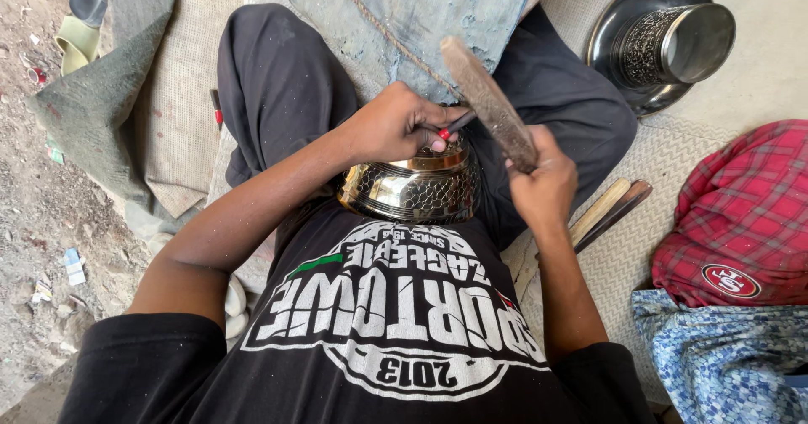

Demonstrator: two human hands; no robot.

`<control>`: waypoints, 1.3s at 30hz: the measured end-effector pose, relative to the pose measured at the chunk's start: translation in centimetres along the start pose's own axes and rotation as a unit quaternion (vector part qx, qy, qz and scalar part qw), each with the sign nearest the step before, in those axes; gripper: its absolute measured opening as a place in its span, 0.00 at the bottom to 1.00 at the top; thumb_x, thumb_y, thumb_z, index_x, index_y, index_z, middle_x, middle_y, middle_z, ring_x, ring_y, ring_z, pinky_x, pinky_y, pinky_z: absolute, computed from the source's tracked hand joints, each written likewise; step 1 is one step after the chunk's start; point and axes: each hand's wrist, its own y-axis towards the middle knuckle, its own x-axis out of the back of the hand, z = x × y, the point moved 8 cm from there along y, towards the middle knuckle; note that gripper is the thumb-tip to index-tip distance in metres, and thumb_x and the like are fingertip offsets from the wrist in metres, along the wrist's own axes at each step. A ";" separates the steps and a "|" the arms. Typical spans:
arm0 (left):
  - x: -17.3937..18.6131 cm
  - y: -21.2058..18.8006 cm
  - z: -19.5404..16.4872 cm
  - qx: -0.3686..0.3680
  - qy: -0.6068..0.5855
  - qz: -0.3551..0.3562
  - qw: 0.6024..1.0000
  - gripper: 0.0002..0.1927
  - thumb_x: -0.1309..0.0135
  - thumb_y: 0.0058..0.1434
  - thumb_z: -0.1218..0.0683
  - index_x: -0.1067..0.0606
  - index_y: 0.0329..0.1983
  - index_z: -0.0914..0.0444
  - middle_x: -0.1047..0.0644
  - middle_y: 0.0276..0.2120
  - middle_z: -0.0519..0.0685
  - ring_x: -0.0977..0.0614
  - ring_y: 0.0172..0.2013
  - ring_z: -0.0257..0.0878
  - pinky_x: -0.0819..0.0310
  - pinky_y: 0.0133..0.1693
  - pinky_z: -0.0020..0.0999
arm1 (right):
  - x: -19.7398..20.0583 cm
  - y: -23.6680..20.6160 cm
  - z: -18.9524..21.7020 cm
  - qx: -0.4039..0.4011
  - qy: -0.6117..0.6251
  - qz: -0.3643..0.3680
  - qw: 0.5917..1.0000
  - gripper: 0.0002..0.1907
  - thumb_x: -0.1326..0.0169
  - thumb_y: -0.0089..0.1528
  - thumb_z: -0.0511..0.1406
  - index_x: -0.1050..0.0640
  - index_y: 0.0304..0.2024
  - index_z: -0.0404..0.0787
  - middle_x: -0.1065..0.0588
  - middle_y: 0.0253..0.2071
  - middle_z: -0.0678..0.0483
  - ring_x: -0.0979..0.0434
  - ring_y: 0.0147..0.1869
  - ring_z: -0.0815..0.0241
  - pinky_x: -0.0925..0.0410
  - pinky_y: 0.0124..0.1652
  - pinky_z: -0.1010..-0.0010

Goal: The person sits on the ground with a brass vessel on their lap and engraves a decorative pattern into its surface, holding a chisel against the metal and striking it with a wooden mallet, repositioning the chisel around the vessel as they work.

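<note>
Woven mats [673, 163] cover dusty ground [34, 188] in daylight.

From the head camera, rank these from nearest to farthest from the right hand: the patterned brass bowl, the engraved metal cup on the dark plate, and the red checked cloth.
1. Patterned brass bowl: just left of the right hand, in the lap.
2. Red checked cloth: on the mat, off to the right.
3. Engraved metal cup: lying on the dark round plate, top right.

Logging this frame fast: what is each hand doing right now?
Left hand: closed on a thin punch tool set against the brass bowl.
Right hand: closed around a flat wooden mallet.
</note>
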 end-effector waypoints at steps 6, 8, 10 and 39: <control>0.2 -0.1 -0.5 -0.035 -0.012 -0.017 0.999 0.25 0.36 0.55 0.64 0.22 0.58 0.63 0.17 0.41 0.58 0.12 0.34 0.39 0.20 0.35 0.32 | 0.5 -1.1 0.4 -0.025 -0.032 -0.023 0.999 0.21 0.37 0.56 0.23 0.25 0.50 0.42 0.21 0.36 0.56 0.20 0.39 0.65 0.28 0.42 0.71; -0.1 -0.1 0.2 0.008 0.002 0.000 1.000 0.24 0.36 0.56 0.65 0.20 0.57 0.62 0.16 0.36 0.57 0.12 0.32 0.38 0.21 0.34 0.32 | 0.6 -1.4 1.1 -0.009 -0.105 -0.022 0.994 0.19 0.36 0.57 0.24 0.24 0.48 0.41 0.20 0.36 0.54 0.19 0.39 0.63 0.29 0.42 0.70; -0.2 -0.1 0.1 0.001 -0.002 -0.002 1.000 0.25 0.35 0.55 0.65 0.22 0.58 0.63 0.16 0.36 0.56 0.12 0.32 0.38 0.21 0.34 0.32 | 0.4 -1.7 1.4 -0.008 -0.013 -0.013 1.000 0.19 0.36 0.57 0.25 0.26 0.47 0.41 0.20 0.37 0.55 0.18 0.42 0.64 0.27 0.45 0.71; 1.4 -0.8 -1.2 -0.016 0.003 -0.093 0.996 0.29 0.42 0.55 0.71 0.24 0.61 0.63 0.16 0.37 0.55 0.11 0.35 0.37 0.17 0.39 0.31 | 3.4 0.6 4.4 -0.009 -0.159 -0.030 0.987 0.21 0.39 0.56 0.23 0.22 0.52 0.39 0.18 0.38 0.51 0.17 0.43 0.63 0.29 0.44 0.72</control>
